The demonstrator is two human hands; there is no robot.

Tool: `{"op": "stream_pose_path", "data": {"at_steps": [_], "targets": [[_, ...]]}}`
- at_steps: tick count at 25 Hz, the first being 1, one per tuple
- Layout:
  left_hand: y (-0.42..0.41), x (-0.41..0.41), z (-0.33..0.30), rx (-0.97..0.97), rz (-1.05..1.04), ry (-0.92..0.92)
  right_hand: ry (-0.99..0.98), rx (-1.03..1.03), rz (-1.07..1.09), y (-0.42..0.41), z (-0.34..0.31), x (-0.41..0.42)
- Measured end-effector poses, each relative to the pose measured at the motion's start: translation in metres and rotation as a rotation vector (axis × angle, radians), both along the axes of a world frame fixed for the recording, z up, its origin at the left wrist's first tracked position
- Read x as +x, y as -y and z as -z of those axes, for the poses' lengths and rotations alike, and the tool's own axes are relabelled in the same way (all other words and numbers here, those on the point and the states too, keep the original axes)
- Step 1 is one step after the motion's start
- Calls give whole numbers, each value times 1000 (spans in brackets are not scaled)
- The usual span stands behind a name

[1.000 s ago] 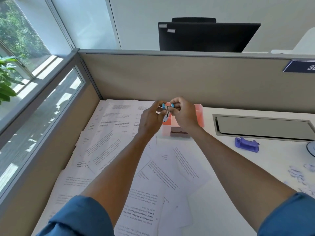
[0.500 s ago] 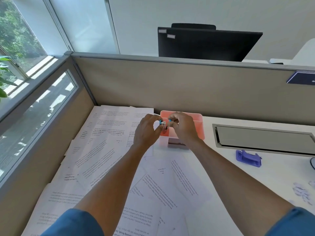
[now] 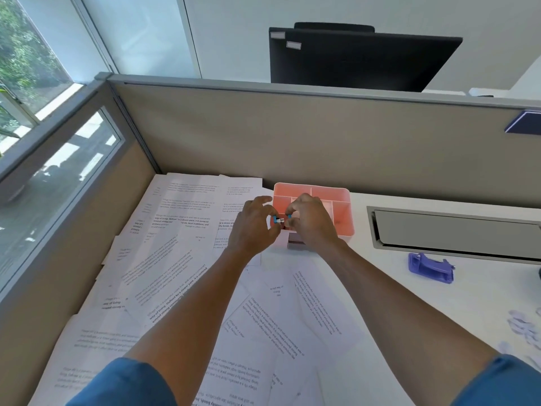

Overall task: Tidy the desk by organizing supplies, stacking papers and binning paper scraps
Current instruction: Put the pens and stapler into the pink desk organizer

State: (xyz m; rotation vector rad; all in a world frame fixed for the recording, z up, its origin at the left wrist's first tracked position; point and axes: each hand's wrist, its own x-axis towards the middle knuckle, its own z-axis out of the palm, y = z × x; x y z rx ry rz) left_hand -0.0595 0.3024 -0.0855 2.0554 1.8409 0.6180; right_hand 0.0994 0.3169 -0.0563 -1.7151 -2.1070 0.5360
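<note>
Blue clips [image 3: 278, 220] pinched by both hands' grips, left hand [image 3: 253, 230], right hand [image 3: 310, 222], over tray [image 3: 342, 194]; loose pinch risks drop onto papers [image 3: 181, 230].

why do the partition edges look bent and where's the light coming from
Head view: the wide-angle lens bows the partition top; daylight enters through the window at left, leaving the papers bright; text blurs toward the bottom edge, and the small blue clip both hands pinch is too small to resolve.

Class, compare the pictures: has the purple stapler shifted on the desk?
No. The stapler lies just below the grey hatch, as before; only the camera moved.
</note>
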Motion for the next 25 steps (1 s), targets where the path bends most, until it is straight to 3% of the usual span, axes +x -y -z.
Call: {"op": "stream_pose_path", "data": {"at_steps": [18,25], "targets": [[2,2,-1,-108,38,-117,183,19,-71,-2,15,-5],[20,8,-19,30,3,-57,17,110,-51,27,7,6]]}}
